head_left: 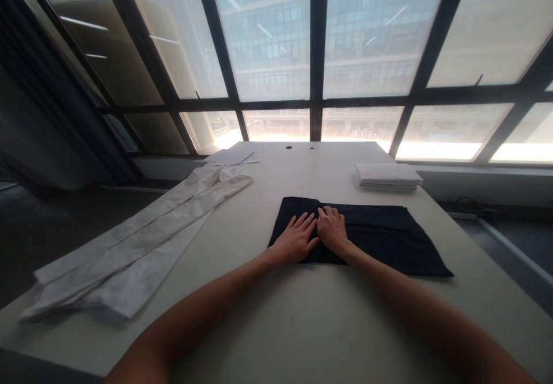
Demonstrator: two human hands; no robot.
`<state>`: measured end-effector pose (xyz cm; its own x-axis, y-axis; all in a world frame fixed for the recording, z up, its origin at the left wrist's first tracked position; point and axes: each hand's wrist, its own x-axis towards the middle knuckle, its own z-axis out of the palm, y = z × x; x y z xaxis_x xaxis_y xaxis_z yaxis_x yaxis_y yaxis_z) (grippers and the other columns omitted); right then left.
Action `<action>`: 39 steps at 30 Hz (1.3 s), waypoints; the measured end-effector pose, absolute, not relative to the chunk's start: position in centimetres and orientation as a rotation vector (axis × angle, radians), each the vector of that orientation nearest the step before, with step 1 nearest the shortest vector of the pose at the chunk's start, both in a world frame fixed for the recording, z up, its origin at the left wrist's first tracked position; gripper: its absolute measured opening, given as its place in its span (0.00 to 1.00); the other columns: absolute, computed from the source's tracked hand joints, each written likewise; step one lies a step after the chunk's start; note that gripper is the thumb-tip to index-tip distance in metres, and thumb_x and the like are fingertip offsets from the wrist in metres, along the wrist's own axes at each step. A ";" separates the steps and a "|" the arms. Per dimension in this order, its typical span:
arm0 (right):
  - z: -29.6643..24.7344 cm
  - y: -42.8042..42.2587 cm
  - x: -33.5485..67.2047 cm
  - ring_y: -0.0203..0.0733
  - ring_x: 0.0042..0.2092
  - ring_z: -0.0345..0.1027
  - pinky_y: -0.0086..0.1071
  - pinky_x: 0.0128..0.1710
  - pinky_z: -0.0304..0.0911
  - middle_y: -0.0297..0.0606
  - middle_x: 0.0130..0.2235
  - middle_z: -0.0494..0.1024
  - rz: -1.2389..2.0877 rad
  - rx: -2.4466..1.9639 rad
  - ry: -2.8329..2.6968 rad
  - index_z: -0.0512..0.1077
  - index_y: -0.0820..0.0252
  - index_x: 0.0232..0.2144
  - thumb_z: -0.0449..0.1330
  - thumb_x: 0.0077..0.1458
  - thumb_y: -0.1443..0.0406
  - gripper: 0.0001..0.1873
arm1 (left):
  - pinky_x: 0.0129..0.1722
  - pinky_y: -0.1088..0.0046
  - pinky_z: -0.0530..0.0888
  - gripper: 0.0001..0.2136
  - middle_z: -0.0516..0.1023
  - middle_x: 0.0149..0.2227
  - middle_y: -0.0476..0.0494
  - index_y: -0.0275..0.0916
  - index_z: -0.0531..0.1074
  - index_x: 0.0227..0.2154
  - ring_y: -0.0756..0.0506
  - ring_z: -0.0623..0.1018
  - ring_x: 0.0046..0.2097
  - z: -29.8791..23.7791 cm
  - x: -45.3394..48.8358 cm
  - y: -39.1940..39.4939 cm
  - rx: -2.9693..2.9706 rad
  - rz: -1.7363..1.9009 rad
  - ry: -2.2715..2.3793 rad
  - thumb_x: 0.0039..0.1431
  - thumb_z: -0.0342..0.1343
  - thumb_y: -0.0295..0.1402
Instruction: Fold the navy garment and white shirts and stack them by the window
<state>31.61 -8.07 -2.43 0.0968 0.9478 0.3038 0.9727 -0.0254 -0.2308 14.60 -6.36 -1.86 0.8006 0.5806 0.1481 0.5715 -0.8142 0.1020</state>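
Note:
A dark navy piece of folded cloth (380, 237) lies flat on the white table (254, 309); its exact kind I cannot tell. My left hand (297, 239) rests on its left part, palm down, fingers stretched and slightly spread. Right beside it, my right hand (332, 228) is on the same cloth with its fingers curled together at a fold near the middle. The fingertips of that hand are partly hidden. A crease runs across the cloth to the right of my hands.
Long white garments (142, 240), spread out lengthwise, lie along the table's left side. Behind them are white sheets (233, 156). A folded white cloth stack (387, 177) sits at the back right. Large windows (268, 38) rise past the far edge; a dark curtain (56, 102) hangs left.

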 end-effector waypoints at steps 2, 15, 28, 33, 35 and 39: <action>-2.7 -7.8 31.9 0.56 0.64 0.56 0.48 0.60 0.55 0.53 0.65 0.65 -0.056 -1.992 -1.876 0.65 0.64 0.63 0.45 0.68 0.64 0.25 | 0.70 0.50 0.45 0.31 0.48 0.73 0.38 0.40 0.49 0.71 0.39 0.45 0.74 -1.8 14.6 -6.4 2.929 0.267 0.923 0.73 0.36 0.51; -3.0 -5.1 33.0 0.44 0.72 0.45 0.47 0.70 0.42 0.42 0.69 0.62 0.383 -1.519 -2.097 0.66 0.57 0.64 0.41 0.71 0.55 0.28 | 0.70 0.50 0.38 0.36 0.49 0.72 0.30 0.33 0.50 0.70 0.38 0.42 0.74 -1.3 14.5 -7.6 3.000 0.216 0.693 0.70 0.41 0.55; -2.6 -0.5 34.7 0.47 0.73 0.38 0.52 0.69 0.40 0.41 0.72 0.53 0.465 -1.639 -2.258 0.59 0.55 0.69 0.37 0.72 0.57 0.29 | 0.71 0.54 0.37 0.35 0.49 0.73 0.34 0.36 0.49 0.71 0.40 0.45 0.74 -1.4 14.5 -7.5 2.976 0.241 0.689 0.70 0.39 0.54; -2.0 0.9 34.9 0.47 0.73 0.40 0.54 0.69 0.39 0.43 0.72 0.53 0.379 -1.679 -2.289 0.58 0.56 0.69 0.42 0.71 0.59 0.28 | 0.71 0.55 0.40 0.35 0.49 0.73 0.34 0.36 0.49 0.71 0.39 0.46 0.74 -1.6 14.5 -7.4 2.937 0.252 0.683 0.70 0.41 0.54; -1.5 1.2 34.1 0.46 0.73 0.41 0.52 0.70 0.38 0.43 0.71 0.55 0.295 -1.620 -2.282 0.59 0.57 0.68 0.44 0.70 0.60 0.27 | 0.71 0.56 0.45 0.34 0.50 0.72 0.33 0.34 0.52 0.70 0.38 0.48 0.73 -1.5 14.5 -7.4 2.904 0.285 0.640 0.70 0.44 0.52; -0.8 1.5 31.0 0.41 0.72 0.46 0.43 0.70 0.41 0.40 0.69 0.61 0.235 -1.363 -2.318 0.61 0.55 0.67 0.48 0.68 0.63 0.27 | 0.70 0.61 0.54 0.26 0.59 0.69 0.35 0.34 0.63 0.66 0.39 0.58 0.71 -0.7 14.4 -7.5 2.784 0.355 0.411 0.69 0.51 0.41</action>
<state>30.99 1.46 -0.84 -0.4186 0.8628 0.2835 0.7882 0.5002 -0.3584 14.41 -7.48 -0.75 0.9285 0.3151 0.1963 0.2401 -0.9129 0.3301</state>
